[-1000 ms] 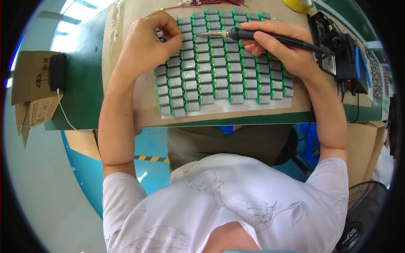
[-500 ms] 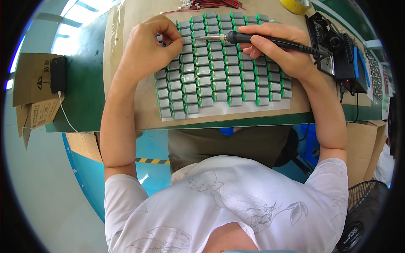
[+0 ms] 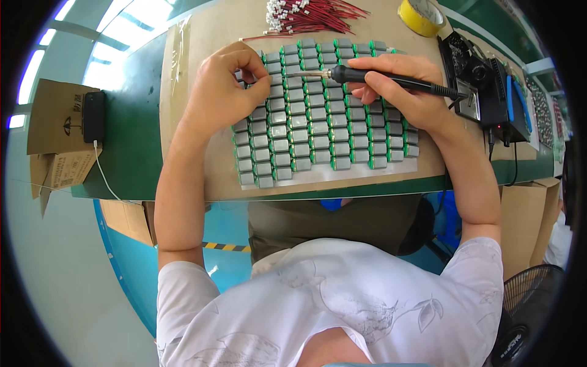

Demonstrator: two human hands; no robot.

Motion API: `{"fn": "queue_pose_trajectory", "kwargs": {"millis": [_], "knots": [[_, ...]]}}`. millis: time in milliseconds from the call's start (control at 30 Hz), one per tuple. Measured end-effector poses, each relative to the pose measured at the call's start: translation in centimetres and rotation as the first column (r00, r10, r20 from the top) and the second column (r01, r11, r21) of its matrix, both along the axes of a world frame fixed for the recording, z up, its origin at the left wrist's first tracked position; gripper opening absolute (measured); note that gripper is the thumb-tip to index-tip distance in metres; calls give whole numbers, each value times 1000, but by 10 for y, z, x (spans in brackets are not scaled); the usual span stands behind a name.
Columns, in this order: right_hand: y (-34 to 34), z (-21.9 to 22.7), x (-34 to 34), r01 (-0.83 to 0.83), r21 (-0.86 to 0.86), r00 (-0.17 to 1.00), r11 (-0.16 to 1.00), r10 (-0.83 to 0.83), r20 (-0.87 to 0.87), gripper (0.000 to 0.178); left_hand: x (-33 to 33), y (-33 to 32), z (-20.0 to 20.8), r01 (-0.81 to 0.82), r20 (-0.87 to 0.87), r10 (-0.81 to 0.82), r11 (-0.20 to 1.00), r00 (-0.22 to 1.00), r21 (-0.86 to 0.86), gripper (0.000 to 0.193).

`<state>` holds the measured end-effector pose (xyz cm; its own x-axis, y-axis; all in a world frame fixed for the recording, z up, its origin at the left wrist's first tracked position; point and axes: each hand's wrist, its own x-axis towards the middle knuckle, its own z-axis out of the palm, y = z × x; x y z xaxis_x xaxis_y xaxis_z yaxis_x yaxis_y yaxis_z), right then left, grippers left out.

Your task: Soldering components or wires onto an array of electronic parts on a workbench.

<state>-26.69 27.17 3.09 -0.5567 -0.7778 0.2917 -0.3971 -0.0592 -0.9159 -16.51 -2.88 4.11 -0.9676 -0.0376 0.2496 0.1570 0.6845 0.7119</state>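
Rows of small grey rectangular blocks with green circuit board edges (image 3: 298, 122) lie side by side on a white sheet (image 3: 391, 169). In my right hand (image 3: 416, 104) I grip a soldering iron (image 3: 347, 74) by its black handle, like a pen. Its metal tip points left, over the upper rows of blocks. My left hand (image 3: 223, 92) is closed in a pinch at the left edge of the rows, thumb against forefinger. Whatever is between those fingertips is too small or hidden to name.
A bundle of red wires with white connectors (image 3: 318, 15) lies beyond the blocks, beside a yellow tape roll (image 3: 422, 17). Right of me stands a black soldering station (image 3: 510, 116) with a cord. At left are a black device on a white cable (image 3: 94, 116) and a cardboard box (image 3: 49, 128).
The whole view has shifted, so the bench sits lower in the picture and more of the red wires shows. Both hands keep nearly the same place over the blocks.
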Motion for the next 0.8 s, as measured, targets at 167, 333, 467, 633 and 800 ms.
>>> {"fn": "queue_pose_trajectory", "kwargs": {"millis": [167,333,467,633,800], "knots": [[1,1,1,11,-1,1000,1000,-11,-15,29,2,3,3,7,45,-7,1000,999,16,8],[0,0,-1,-21,-20,999,1000,21,-39,28,3,4,5,30,63,-29,999,998,-20,7],[0,0,0,-26,-18,998,1000,24,-64,28,3,3,3,63,42,-61,997,997,-37,7],[0,0,-2,-32,-18,992,999,29,-122,28,3,4,5,71,50,-69,997,996,-34,6],[1,-2,-5,-50,-33,982,998,44,-185,27,3,5,6,88,52,-86,995,995,-37,6]]}}
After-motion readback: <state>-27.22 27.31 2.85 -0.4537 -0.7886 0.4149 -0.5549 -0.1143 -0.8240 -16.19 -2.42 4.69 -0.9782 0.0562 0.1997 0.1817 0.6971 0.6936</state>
